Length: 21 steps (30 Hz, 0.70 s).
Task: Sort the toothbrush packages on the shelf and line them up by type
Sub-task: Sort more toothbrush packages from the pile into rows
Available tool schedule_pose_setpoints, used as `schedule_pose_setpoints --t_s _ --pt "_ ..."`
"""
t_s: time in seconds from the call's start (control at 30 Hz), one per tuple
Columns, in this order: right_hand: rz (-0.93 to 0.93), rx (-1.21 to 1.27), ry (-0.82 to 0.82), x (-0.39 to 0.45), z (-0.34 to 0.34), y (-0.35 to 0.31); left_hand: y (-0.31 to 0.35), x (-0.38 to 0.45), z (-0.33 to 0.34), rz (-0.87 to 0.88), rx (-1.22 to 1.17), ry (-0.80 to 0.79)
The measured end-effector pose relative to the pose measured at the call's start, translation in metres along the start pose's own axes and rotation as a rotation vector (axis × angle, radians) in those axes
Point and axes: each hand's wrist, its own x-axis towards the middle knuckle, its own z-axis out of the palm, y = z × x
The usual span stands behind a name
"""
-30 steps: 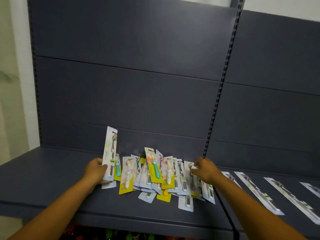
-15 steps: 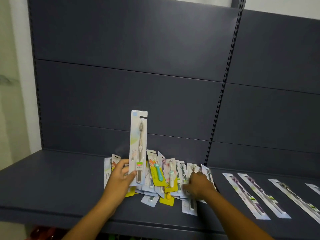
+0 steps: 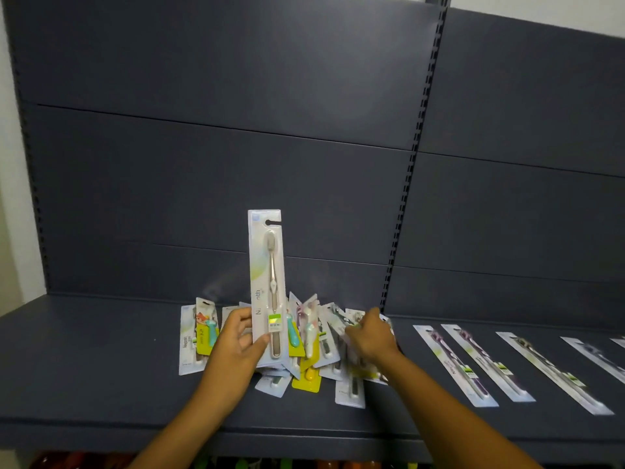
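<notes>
My left hand [image 3: 236, 343] holds a long white toothbrush package [image 3: 267, 282] upright above a mixed pile of packages [image 3: 304, 346] on the dark grey shelf [image 3: 84, 360]. The pile holds short yellow-backed kids' packages with teal and white brushes, plus long white ones. My right hand [image 3: 370, 335] rests on the pile's right side, fingers curled over packages; blur hides whether it grips one. To the right, several long white packages [image 3: 453, 363] lie flat in a row, side by side and slightly angled.
A slotted upright post [image 3: 411, 170] divides the grey back panel into two bays. At the far left stands a pale wall [image 3: 13, 231]. The shelf's front edge [image 3: 304, 441] runs across the bottom, with coloured items dimly visible below it.
My left hand has lifted the long white package out of the pile's left side and brought it upright over the middle. My right hand has shifted slightly on the pile's right side.
</notes>
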Motion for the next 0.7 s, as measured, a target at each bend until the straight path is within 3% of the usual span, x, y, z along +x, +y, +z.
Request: schedule_pose_setpoints --t_s 0.4,0.7 --pt "-0.175 0.577 0.13 -0.017 -0.1 0.073 0.021 -0.016 0.11 0.117 -0.001 -0.136" --pt "-0.29 0.635 0.192 -0.042 -0.218 0.162 0.053 -0.053 0.248 0.181 -0.021 -0.214"
